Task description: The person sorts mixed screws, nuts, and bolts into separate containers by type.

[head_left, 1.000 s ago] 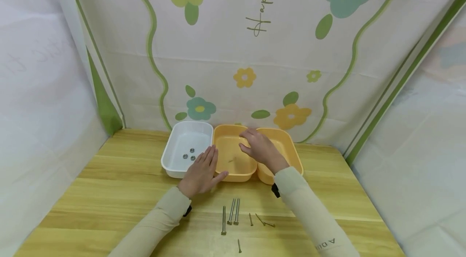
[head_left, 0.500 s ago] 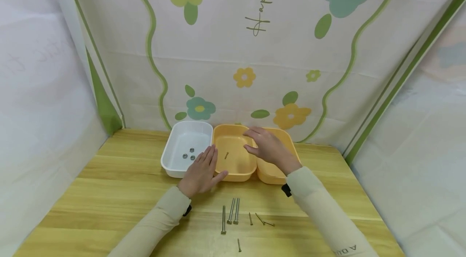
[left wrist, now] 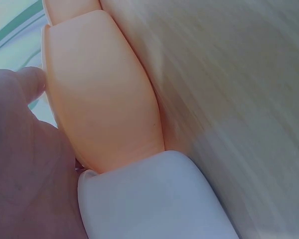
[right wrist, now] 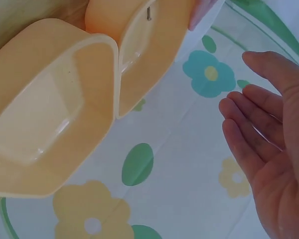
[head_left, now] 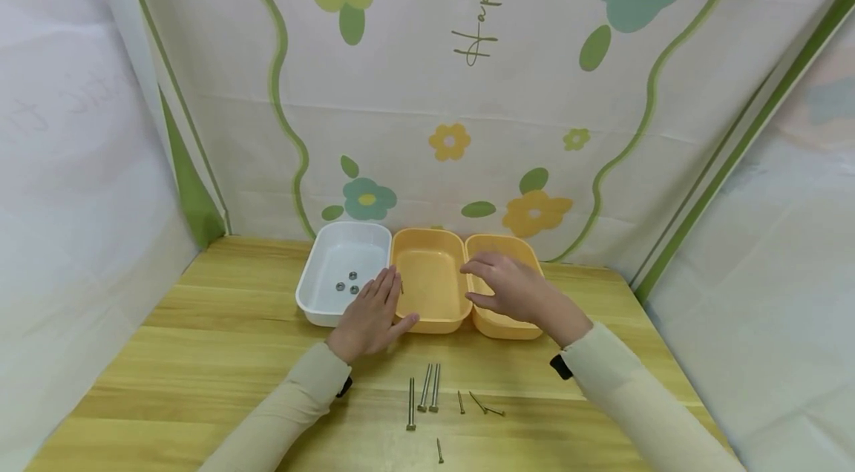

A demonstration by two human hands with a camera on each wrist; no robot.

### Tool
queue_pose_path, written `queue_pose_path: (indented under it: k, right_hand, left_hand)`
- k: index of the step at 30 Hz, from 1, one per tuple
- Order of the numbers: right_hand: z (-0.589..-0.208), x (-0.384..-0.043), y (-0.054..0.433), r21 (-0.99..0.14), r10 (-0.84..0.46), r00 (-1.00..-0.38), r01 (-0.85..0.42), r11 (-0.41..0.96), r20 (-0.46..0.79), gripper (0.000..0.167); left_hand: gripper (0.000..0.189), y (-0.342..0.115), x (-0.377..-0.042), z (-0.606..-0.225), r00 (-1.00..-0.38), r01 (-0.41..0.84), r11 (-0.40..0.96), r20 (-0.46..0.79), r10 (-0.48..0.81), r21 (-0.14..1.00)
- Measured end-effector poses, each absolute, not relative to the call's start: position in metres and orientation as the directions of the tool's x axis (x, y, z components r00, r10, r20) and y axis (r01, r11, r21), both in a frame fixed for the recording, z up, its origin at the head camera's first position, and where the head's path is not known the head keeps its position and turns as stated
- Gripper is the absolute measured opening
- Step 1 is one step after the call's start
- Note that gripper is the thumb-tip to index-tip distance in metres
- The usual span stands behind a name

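My left hand [head_left: 370,312] rests with straight fingers across the adjoining rims of the white tray [head_left: 303,294] and the middle orange tray [head_left: 434,325]; its thumb reaches over the orange rim. A small screw [right wrist: 149,13] lies in the middle tray, mostly hidden behind the left fingertips in the head view. My right hand [head_left: 510,286] hovers over the right orange tray [head_left: 510,331], fingers loosely bent and nothing between them. The right wrist view shows that palm [right wrist: 284,169] bare. Three hex nuts [head_left: 353,276] lie in the white tray.
On the wooden table [head_left: 200,368] in front of the trays lie three long bolts [head_left: 410,405] and several short screws [head_left: 461,403]. A flowered cloth [head_left: 401,86] hangs right behind the trays, and pale cloth walls [head_left: 80,182] stand at both sides.
My right hand has moved right, from over the middle tray to over the right one. The small screw has rolled left across the middle tray. My left hand has stayed in place.
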State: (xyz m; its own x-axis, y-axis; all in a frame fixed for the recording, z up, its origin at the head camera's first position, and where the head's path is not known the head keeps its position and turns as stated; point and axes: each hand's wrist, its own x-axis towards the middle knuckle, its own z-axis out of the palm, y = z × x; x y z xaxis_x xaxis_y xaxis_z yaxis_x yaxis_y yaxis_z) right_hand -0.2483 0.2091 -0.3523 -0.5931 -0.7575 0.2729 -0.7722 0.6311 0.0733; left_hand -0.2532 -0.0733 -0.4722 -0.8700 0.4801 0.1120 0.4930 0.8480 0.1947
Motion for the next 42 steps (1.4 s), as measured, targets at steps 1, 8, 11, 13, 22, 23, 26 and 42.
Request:
queue_pose_path:
  k: [1, 8, 11, 13, 22, 23, 26, 42]
  right_hand:
    - [-0.352, -0.244, 0.211, 0.080, -0.763, -0.591, -0.775, 0.627, 0.262, 0.039]
    - [-0.353, -0.220, 0.224, 0.100, -0.800, -0.567, -0.800, 0.591, 0.196, 0.033]
    - [-0.356, -0.212, 0.229, 0.099, -0.806, -0.568, -0.804, 0.587, 0.167, 0.031]
    - [-0.359, -0.207, 0.233, 0.098, -0.807, -0.574, -0.803, 0.588, 0.140, 0.032]
    - [-0.369, -0.187, 0.247, 0.006, -0.786, -0.618, -0.786, 0.618, 0.007, 0.034]
    - [-0.371, -0.186, 0.248, -0.004, -0.783, -0.623, -0.783, 0.623, -0.007, 0.034]
    - [-0.377, -0.181, 0.250, -0.038, -0.773, -0.633, -0.772, 0.634, -0.047, 0.035]
    - [-0.429, -0.164, 0.257, -0.135, -0.791, -0.598, -0.780, 0.611, -0.128, 0.022]
  left_hand:
    - [0.089, -0.073, -0.253, -0.472, -0.871, 0.492, 0.848, 0.109, 0.479, 0.198]
    - [0.090, -0.073, -0.254, -0.472, -0.872, 0.489, 0.852, 0.103, 0.479, 0.188]
    - [0.090, -0.073, -0.254, -0.473, -0.871, 0.492, 0.851, 0.113, 0.478, 0.186]
    - [0.090, -0.073, -0.254, -0.474, -0.869, 0.494, 0.848, 0.124, 0.478, 0.192]
    - [0.089, -0.073, -0.255, -0.475, -0.868, 0.496, 0.846, 0.132, 0.479, 0.193]
    - [0.089, -0.073, -0.255, -0.475, -0.868, 0.497, 0.847, 0.132, 0.479, 0.191]
    - [0.089, -0.073, -0.255, -0.475, -0.867, 0.497, 0.847, 0.132, 0.480, 0.187]
    - [0.090, -0.073, -0.254, -0.478, -0.860, 0.510, 0.830, 0.168, 0.483, 0.224]
